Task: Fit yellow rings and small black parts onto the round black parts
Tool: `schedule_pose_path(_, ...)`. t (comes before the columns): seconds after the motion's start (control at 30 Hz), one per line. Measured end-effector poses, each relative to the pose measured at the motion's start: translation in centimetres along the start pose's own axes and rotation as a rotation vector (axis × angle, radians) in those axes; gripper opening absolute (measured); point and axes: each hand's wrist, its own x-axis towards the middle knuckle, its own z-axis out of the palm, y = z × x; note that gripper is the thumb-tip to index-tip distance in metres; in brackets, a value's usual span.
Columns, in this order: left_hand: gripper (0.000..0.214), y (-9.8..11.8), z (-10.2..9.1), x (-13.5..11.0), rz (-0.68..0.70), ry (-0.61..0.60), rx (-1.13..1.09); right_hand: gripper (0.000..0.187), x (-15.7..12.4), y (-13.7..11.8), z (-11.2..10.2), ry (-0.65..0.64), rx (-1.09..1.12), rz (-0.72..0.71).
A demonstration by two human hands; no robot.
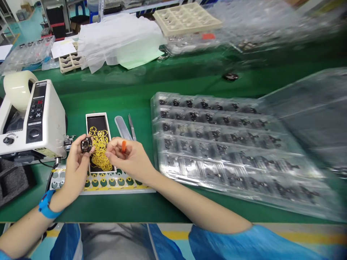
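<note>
My left hand [77, 164] pinches a small round black part [86, 144] and holds it up over a black tray of yellow rings [99, 142]. My right hand [130, 157] is closed beside it, with a small orange piece [123, 146] gripped in its fingers. Both hands hover above a white sheet of green and yellow round stickers [108, 182]. A blue band [46, 205] circles my left wrist.
A white tape dispenser [32, 119] stands at the left. Tweezers [132, 127] and a grey flat tool [122, 127] lie behind my right hand. A large clear blister tray of black parts [230, 144] fills the right. Plastic bags and beige trays [187, 18] sit at the back.
</note>
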Motion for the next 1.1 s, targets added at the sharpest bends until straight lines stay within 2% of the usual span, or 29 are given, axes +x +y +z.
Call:
schedule_pose_path(0.1, 0.035, 0.0, -0.2, 0.2, 0.013, 0.057, -0.041, 0.009, 0.2, 0.5, 0.0, -0.017, -0.178, -0.057)
schedule_pose_path(0.23, 0.036, 0.1, -0.3, 0.2, 0.135, 0.136, -0.073, 0.008, 0.2, 0.7, -0.1, -0.039, -0.426, -0.111)
schedule_pose_path(0.33, 0.036, 0.3, -0.2, -0.1, 0.251, 0.145, -0.039, 0.011, 0.8, -0.1, -1.7, -0.051, -0.564, -0.133)
schedule_pose_path(0.43, 0.035, 0.8, -0.1, -0.4, 0.33, 0.132, -0.014, 0.013, 3.0, -0.9, -6.5, 0.036, -0.799, -0.092)
schedule_pose_path(0.53, 0.036, 1.1, 0.0, -0.6, 0.338, 0.122, -0.033, 0.024, 5.9, -0.8, -13.3, 0.159, -1.212, 0.065)
schedule_pose_path(0.6, 0.034, 1.0, -0.1, -0.5, 0.287, 0.108, -0.064, 0.029, 7.3, -0.2, -17.5, 0.035, -1.452, 0.279)
schedule_pose_path(0.7, 0.031, 0.4, -0.2, -0.2, 0.101, 0.036, -0.126, 0.025, 8.1, 1.1, -21.2, -0.073, -1.513, 0.373)
schedule_pose_path(0.83, 0.037, -0.4, -0.4, 0.4, -0.137, -0.017, -0.214, 0.024, 8.0, 2.8, -22.3, -0.21, -1.5, 0.343)
schedule_pose_path(0.97, 0.042, 0.2, -0.3, 0.7, -0.223, -0.001, -0.236, 0.027, 7.7, 3.7, -22.7, -0.257, -1.482, 0.31)
schedule_pose_path(1.03, 0.041, 0.5, -0.3, 0.8, -0.22, -0.005, -0.258, 0.027, 7.4, 3.8, -22.3, -0.205, -1.466, 0.271)
schedule_pose_path(1.1, 0.041, 0.7, -0.4, 0.7, -0.217, -0.031, -0.289, 0.025, 6.5, 3.4, -20.6, -0.039, -1.374, 0.169)
